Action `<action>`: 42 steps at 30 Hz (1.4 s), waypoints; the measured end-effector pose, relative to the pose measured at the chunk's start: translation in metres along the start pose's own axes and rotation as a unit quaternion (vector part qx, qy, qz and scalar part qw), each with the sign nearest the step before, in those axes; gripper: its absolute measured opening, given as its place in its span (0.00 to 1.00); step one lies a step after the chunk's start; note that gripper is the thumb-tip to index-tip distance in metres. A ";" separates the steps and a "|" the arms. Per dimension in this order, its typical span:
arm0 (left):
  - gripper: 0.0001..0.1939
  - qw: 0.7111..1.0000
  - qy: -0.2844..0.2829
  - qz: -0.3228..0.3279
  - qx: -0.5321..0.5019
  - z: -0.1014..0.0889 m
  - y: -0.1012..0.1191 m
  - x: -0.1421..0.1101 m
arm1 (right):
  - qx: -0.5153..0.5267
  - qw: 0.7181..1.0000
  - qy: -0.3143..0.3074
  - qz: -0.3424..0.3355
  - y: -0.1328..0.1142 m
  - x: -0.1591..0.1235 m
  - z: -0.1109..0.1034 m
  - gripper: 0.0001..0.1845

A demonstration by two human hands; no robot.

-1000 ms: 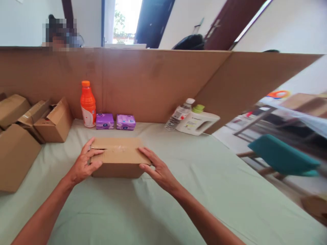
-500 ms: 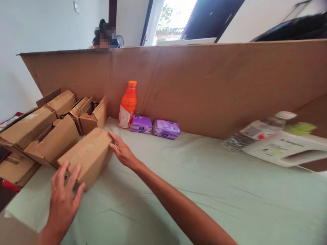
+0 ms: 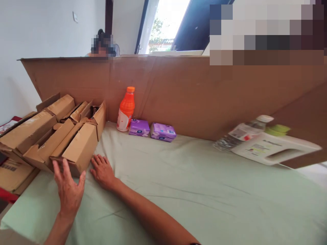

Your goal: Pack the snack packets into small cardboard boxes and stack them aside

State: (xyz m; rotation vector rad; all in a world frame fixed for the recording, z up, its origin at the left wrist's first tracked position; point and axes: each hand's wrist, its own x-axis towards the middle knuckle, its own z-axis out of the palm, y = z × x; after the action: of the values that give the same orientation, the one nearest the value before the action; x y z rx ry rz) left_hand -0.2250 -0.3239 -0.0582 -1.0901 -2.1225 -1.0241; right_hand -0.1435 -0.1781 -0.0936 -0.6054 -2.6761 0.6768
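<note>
A brown cardboard box stands on the pale green cloth, against the other cardboard boxes at the left. At its near end is my left hand, fingers spread, with the fingertips at the box's front face. My right hand rests on the cloth by the box's right side, its fingers stretched out and nothing in them. An orange bottle stands upright behind, next to two purple packs.
A tall cardboard panel runs along the back, with a person's head above it. On the right, a clear plastic bottle leans beside a white jug lying on its side. More boxes are at the far left.
The box has gone left and down into line with the other boxes. My right hand has come off its far side and lowered to the cloth; my left hand stays at the near end.
</note>
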 end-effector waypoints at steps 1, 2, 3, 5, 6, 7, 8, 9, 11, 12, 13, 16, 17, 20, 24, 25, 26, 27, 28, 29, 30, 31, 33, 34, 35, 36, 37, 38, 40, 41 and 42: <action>0.50 0.999 -0.011 -0.034 -0.026 0.001 0.000 -0.008 | -0.010 1.000 -0.015 -0.011 -0.001 -0.011 -0.005 0.29; 0.52 0.997 -0.023 -0.063 -0.044 0.001 0.000 -0.016 | -0.022 0.999 -0.031 -0.025 -0.002 -0.023 -0.010 0.29; 0.52 0.994 -0.035 -0.083 -0.055 0.001 0.000 -0.025 | -0.034 0.997 -0.048 -0.041 -0.002 -0.037 -0.015 0.30; 0.50 0.992 -0.068 -0.090 -0.056 0.002 0.003 -0.040 | -0.053 0.992 -0.082 -0.078 -0.004 -0.070 -0.024 0.33; 0.47 0.991 -0.090 -0.080 -0.051 0.003 0.006 -0.046 | -0.058 0.989 -0.097 -0.100 -0.006 -0.088 -0.028 0.34; 0.44 0.990 -0.113 -0.066 -0.048 0.003 0.010 -0.051 | -0.059 0.985 -0.107 -0.121 -0.008 -0.107 -0.031 0.35; 0.41 0.988 -0.136 -0.051 -0.047 0.005 0.015 -0.054 | -0.056 0.982 -0.113 -0.140 -0.011 -0.125 -0.034 0.35; 0.38 0.986 -0.158 -0.036 -0.045 0.006 0.021 -0.056 | -0.053 0.979 -0.118 -0.159 -0.015 -0.143 -0.037 0.35; 0.36 0.981 -0.188 -0.014 -0.033 0.008 0.034 -0.057 | -0.045 0.973 -0.128 -0.189 -0.023 -0.174 -0.042 0.33; 0.36 0.981 -0.195 -0.008 -0.023 0.008 0.040 -0.057 | -0.040 0.971 -0.132 -0.196 -0.027 -0.188 -0.044 0.31; 0.37 0.980 -0.198 -0.003 -0.011 0.007 0.046 -0.058 | -0.035 0.970 -0.137 -0.199 -0.031 -0.200 -0.047 0.30; 0.35 0.977 -0.211 0.011 0.020 0.001 0.054 -0.066 | -0.020 0.968 -0.147 -0.201 -0.039 -0.225 -0.053 0.30; 0.33 0.975 -0.222 0.018 0.028 -0.002 0.055 -0.070 | -0.019 0.967 -0.149 -0.204 -0.041 -0.231 -0.054 0.31; 0.27 0.965 -0.256 0.037 0.044 -0.009 0.053 -0.083 | -0.024 0.966 -0.151 -0.210 -0.044 -0.240 -0.054 0.34; 0.27 0.957 -0.279 0.058 0.054 -0.005 0.050 -0.079 | -0.028 0.967 -0.140 -0.209 -0.046 -0.242 -0.050 0.33; 0.27 0.955 -0.284 0.065 0.052 -0.002 0.049 -0.073 | -0.030 0.967 -0.136 -0.212 -0.045 -0.242 -0.049 0.33; 0.27 0.953 -0.289 0.073 0.050 0.002 0.047 -0.065 | -0.032 0.967 -0.131 -0.215 -0.045 -0.242 -0.049 0.32; 0.27 0.951 -0.295 0.079 0.047 0.007 0.044 -0.057 | -0.035 0.967 -0.125 -0.218 -0.045 -0.241 -0.049 0.32; 0.26 0.950 -0.299 0.081 0.046 0.012 0.041 -0.048 | -0.039 0.967 -0.120 -0.221 -0.044 -0.241 -0.049 0.32; 0.26 0.949 -0.301 0.080 0.046 0.016 0.036 -0.041 | -0.043 0.967 -0.115 -0.223 -0.044 -0.241 -0.049 0.32; 0.26 0.949 -0.301 0.076 0.048 0.020 0.032 -0.035 | -0.047 0.967 -0.110 -0.225 -0.044 -0.240 -0.049 0.32; 0.25 0.950 -0.300 0.070 0.051 0.024 0.026 -0.031 | -0.051 0.967 -0.107 -0.227 -0.044 -0.240 -0.050 0.32; 0.24 0.951 -0.297 0.060 0.059 0.028 0.017 -0.030 | -0.057 0.966 -0.103 -0.230 -0.043 -0.240 -0.051 0.32; 0.24 0.951 -0.297 0.058 0.063 0.029 0.013 -0.032 | -0.059 0.966 -0.101 -0.231 -0.043 -0.240 -0.052 0.32; 0.24 0.951 -0.298 0.059 0.066 0.030 0.010 -0.035 | -0.061 0.966 -0.100 -0.230 -0.043 -0.240 -0.053 0.32; 0.23 0.950 -0.300 0.061 0.069 0.030 0.009 -0.038 | -0.063 0.966 -0.100 -0.229 -0.043 -0.240 -0.053 0.32; 0.23 0.949 -0.301 0.064 0.071 0.030 0.008 -0.042 | -0.063 0.967 -0.102 -0.226 -0.043 -0.239 -0.054 0.32; 0.22 0.948 -0.303 0.067 0.072 0.030 0.007 -0.045 | -0.063 0.967 -0.105 -0.224 -0.044 -0.239 -0.054 0.32; 0.22 0.947 -0.304 0.071 0.072 0.030 0.008 -0.049 | -0.061 0.967 -0.111 -0.222 -0.044 -0.239 -0.054 0.32; 0.22 0.948 -0.303 0.071 0.072 0.030 0.009 -0.049 | -0.060 0.967 -0.114 -0.221 -0.044 -0.238 -0.054 0.33; 0.22 0.948 -0.301 0.070 0.071 0.030 0.010 -0.049 | -0.060 0.967 -0.116 -0.221 -0.045 -0.238 -0.054 0.33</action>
State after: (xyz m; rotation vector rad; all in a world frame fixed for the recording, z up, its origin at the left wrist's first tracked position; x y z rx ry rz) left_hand -0.1942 -0.3174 -0.1075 -1.6034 -2.4800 -0.4917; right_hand 0.0686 -0.3054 -0.0719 0.0600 -2.9351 0.4849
